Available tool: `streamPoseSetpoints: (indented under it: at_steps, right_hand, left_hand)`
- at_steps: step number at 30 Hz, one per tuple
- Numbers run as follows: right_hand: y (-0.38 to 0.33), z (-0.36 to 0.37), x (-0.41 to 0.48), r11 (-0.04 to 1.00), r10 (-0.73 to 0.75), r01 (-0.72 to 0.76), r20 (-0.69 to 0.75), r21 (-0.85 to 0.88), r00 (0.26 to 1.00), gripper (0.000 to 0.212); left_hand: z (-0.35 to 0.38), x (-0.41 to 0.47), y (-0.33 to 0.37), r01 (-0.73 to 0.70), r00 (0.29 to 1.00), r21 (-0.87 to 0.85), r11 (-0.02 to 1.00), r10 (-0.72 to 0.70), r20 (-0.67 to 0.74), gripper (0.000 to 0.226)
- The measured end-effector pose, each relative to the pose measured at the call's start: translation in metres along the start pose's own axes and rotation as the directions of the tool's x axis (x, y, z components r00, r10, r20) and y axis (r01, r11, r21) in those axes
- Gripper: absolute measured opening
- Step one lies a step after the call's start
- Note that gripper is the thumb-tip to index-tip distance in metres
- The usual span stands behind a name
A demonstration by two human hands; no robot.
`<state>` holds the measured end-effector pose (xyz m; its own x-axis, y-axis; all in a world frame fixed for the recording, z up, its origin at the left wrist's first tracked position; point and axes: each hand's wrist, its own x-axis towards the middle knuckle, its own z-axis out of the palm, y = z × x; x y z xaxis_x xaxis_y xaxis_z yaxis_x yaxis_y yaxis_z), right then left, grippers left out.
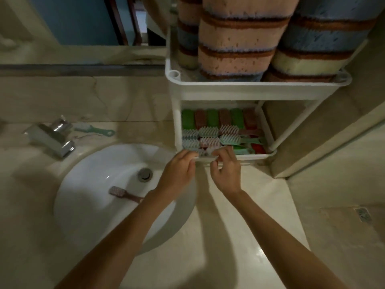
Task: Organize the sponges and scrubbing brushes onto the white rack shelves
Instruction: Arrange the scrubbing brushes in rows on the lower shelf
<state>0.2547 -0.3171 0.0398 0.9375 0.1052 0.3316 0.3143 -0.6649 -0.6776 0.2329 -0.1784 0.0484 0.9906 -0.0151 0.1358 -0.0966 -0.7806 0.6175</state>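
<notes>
Dim bathroom. Glossy beige stone counter (pixel 239 215), round white sink (pixel 93 184) set in at left. Chrome faucet (pixel 50 138) at far left of sink, drain plug (pixel 145 174) at basin centre. Mirror (pixel 62 19) along far wall.

White rack (pixel 176 113) standing on counter at far right, two shelves in view. Upper shelf (pixel 250 85) packed with tall stacks of striped sponges (pixel 235 44) in pink, blue and cream. Lower shelf (pixel 256 156): far row of green and pink blocks (pixel 212 118) side by side; nearer rows of scrubbing brushes (pixel 218 136), bristles up, visible handles toward right. Upper shelf directly above, overhanging far part of lower one.

Strays: green brush (pixel 93 130) flat on counter behind faucet, handle toward right. Pink brush (pixel 123 193) lying in sink, head toward far left, handle end hidden under left forearm.

Both forearms reaching in from near edge, left one crossing over sink. Pale brush (pixel 205 154) held at near rim of lower shelf, long axis left to right, roughly level with rim. Left hand (pixel 179 172) pinching left end between thumb and curled fingers; right hand (pixel 226 174) pinching right end the same way. Held brush blurred: bristles appear to face up, handle end not discernible.
</notes>
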Motion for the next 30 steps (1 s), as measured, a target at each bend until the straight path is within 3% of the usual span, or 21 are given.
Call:
streamPoseSetpoints:
  at_steps: [3,5,9,11,14,17,22,28,30]
  right_hand:
    - [-0.025,0.042,-0.022,0.995,-0.07,0.058,0.164,0.078,0.984,0.02]
    - [-0.034,0.078,-0.035,0.994,-0.016,-0.021,0.34,0.103,0.94,0.017]
    - [-0.044,0.16,-0.056,0.976,0.197,-0.203,0.682,-0.072,0.704,0.024]
    - [-0.046,0.195,-0.062,0.963,0.266,-0.196,0.772,-0.184,0.577,0.032]
    - [-0.045,0.237,-0.066,0.951,0.306,-0.112,0.813,-0.289,0.496,0.034]
    - [-0.043,0.271,-0.068,0.951,0.288,-0.038,0.833,-0.307,0.472,0.039]
    - [-0.038,0.305,-0.077,0.95,0.255,0.023,0.816,-0.312,0.518,0.041]
    - [-0.041,0.317,-0.079,0.944,0.316,-0.096,0.774,-0.317,0.549,0.043]
    - [-0.042,0.313,-0.076,0.946,0.314,-0.113,0.772,-0.304,0.553,0.039]
  left_hand:
    - [-0.015,-0.043,-0.046,0.259,0.965,-0.035,0.965,-0.26,-0.022,0.028]
    - [-0.021,-0.067,-0.081,0.457,0.889,-0.035,0.889,-0.456,0.031,0.026]
    - [-0.032,-0.103,-0.149,0.698,0.711,0.018,0.716,-0.695,0.107,0.026]
    - [-0.037,-0.112,-0.18,0.77,0.624,0.035,0.637,-0.764,0.161,0.029]
    - [-0.041,-0.115,-0.219,0.811,0.531,0.099,0.577,-0.796,0.291,0.031]
    - [-0.04,-0.111,-0.244,0.832,0.493,0.077,0.549,-0.796,0.35,0.031]
    - [-0.03,-0.105,-0.265,0.878,0.457,-0.041,0.477,-0.81,0.367,0.029]
    - [-0.021,-0.104,-0.279,0.907,0.418,-0.125,0.402,-0.83,0.368,0.028]
    - [-0.023,-0.099,-0.278,0.917,0.389,-0.24,0.32,-0.852,0.35,0.033]
